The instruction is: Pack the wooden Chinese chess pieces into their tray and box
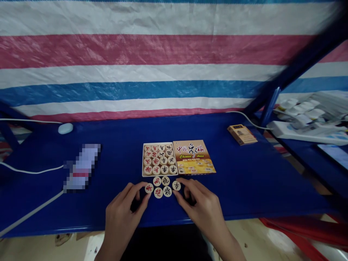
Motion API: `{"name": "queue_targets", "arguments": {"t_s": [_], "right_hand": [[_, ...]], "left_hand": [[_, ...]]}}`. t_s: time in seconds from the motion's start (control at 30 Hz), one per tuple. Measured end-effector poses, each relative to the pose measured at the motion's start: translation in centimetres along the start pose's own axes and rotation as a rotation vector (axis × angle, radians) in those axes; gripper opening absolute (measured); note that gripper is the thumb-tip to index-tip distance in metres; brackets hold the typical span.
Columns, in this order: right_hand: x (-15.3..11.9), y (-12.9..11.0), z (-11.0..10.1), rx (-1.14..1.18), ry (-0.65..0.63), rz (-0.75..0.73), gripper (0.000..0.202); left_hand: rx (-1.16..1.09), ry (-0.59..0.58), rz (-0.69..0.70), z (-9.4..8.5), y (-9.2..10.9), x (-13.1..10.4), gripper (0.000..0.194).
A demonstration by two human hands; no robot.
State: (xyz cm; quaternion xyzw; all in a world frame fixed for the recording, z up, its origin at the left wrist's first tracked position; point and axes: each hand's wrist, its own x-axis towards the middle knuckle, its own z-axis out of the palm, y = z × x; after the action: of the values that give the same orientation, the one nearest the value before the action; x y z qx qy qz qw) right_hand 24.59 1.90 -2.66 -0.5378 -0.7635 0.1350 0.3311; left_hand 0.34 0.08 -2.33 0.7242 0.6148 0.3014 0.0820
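Note:
Between thumb and forefinger, my left hand (127,204) grips a round chess piece with a red character (149,187). My right hand (199,199) pinches a piece with a black character (176,185). Several loose pieces lie between the hands, red-marked ones such as this piece (158,192) on the left and black-marked ones such as this piece (167,191) on the right. Just beyond them sits an open box (143,159) filled with rows of red and black pieces. The Chinese chess lid (191,156) lies against the box's right side.
On the blue table (116,145), a blurred-out phone (83,166) with a cable lies at left, a pale rounded object (65,128) at the back left, and a small brown box (241,134) at right. A power strip (307,132) is farther right. Striped sheeting hangs behind.

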Motion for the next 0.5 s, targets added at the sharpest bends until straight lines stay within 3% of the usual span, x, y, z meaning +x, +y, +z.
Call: {"name": "queue_targets", "arguments": {"t_s": [0.2,0.5], "right_hand": [[-0.02,0.14,-0.09,0.113,0.008,0.059,0.023],[-0.07,-0.28,-0.28,0.082,0.036,0.051,0.021]], "left_hand": [[-0.006,-0.006,-0.008,0.13,-0.04,-0.04,0.022],[-0.101,-0.023,-0.030,-0.21,0.00,0.28,0.021]]}}
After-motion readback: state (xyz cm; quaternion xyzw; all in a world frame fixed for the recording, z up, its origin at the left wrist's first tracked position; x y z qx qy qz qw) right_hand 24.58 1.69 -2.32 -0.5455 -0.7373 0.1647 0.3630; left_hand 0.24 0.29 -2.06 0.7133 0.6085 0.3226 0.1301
